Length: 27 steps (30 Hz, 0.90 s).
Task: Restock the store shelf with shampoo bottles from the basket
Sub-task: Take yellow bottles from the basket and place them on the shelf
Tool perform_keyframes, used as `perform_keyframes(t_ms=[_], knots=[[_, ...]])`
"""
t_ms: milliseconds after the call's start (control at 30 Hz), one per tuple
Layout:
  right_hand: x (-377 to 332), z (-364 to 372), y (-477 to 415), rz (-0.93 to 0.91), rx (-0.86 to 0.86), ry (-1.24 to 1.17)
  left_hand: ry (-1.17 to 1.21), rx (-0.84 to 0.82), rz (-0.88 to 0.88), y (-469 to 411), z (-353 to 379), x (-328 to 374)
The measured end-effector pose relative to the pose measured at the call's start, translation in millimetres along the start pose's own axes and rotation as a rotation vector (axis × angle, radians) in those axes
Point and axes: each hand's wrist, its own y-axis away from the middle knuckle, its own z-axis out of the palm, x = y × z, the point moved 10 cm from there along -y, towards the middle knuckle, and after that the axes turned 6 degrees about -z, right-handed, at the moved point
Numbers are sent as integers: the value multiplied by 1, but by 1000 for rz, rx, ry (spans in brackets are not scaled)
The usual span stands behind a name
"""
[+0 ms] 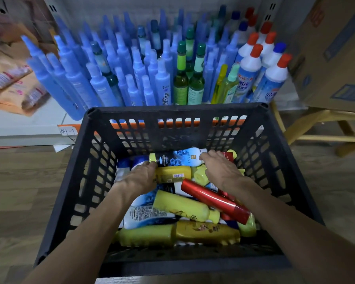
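Reaching into one black basket, two hands, left and right, gripping one blue-flowered bottle

Head view, looking steeply down, close over basket

Cardboard box on wooden stool
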Motion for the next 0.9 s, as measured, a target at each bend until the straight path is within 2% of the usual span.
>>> perform_keyframes(t_ms=[67,267,367,500,667,800,900], knots=[[0,-1,-11,-7,37,-14,26,-3,-20,-7,6,-5],[-5,8,-42,1,-36,64,88,-45,-12,-21,12,-27],[2,3,-47,41,17,209,128,-39,-28,-28,20,-29],[32,8,-34,161,-50,254,118,17,-49,-32,21,-28],[-3,27,-12,-235,-150,390,208,30,-47,-33,16,-25],[-9,32,-13,-203,-187,475,252,34,-32,-24,12,-22],[-14,18,-8,-243,-104,505,343,57,-40,-15,-5,-33]])
